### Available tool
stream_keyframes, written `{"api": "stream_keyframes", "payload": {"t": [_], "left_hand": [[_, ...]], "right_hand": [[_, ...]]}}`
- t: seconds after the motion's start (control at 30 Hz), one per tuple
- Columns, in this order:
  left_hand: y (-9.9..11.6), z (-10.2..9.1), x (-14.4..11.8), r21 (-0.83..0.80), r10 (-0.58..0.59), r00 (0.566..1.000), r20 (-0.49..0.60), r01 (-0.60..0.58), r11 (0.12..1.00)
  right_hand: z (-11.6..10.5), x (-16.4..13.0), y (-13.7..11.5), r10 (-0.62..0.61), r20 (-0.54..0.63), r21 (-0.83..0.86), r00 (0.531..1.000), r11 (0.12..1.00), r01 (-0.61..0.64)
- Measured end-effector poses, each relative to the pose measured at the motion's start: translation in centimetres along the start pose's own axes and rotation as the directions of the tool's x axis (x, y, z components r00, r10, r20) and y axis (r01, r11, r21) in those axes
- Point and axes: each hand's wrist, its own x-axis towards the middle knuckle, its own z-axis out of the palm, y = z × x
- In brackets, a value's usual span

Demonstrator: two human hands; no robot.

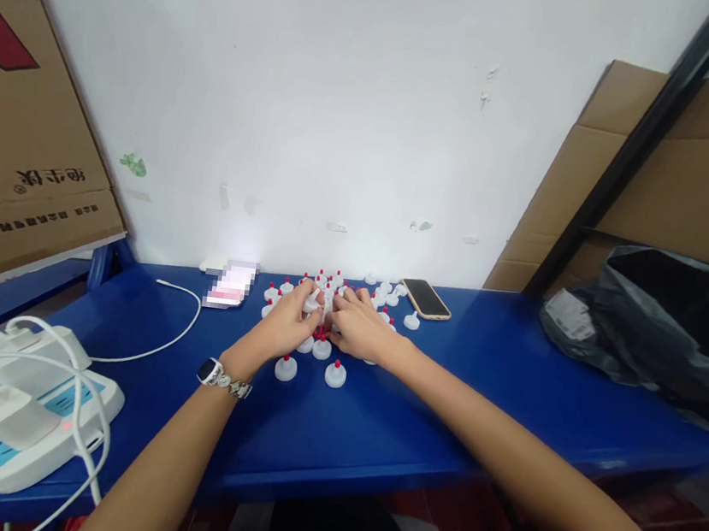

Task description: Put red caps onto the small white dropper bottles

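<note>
Many small white nozzle caps, several with red tips, are bunched on the blue table around both hands. My left hand is closed, pinching a white nozzle cap between thumb and fingers. Close beside it, my right hand reaches into the bunch with bent, closed fingers; what they grip is hidden. Small red tips show between the two hands. Nearer to me stand two red-tipped white caps, a left one and a right one. A white cap without red lies to the right.
A phone lies behind the caps at right, and a lit, blurred-out screen at left. A power strip with white cables occupies the left front. Cardboard boxes and a dark plastic bag flank the table.
</note>
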Motion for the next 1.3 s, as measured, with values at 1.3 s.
{"api": "stream_keyframes", "payload": {"t": [1.3], "left_hand": [[0.8,2.3,-0.4,0.069,0.1,0.989,0.108,-0.108,0.992]], "right_hand": [[0.6,-1.9,0.4,0.534,-0.123,0.991,0.836,0.021,0.133]]}}
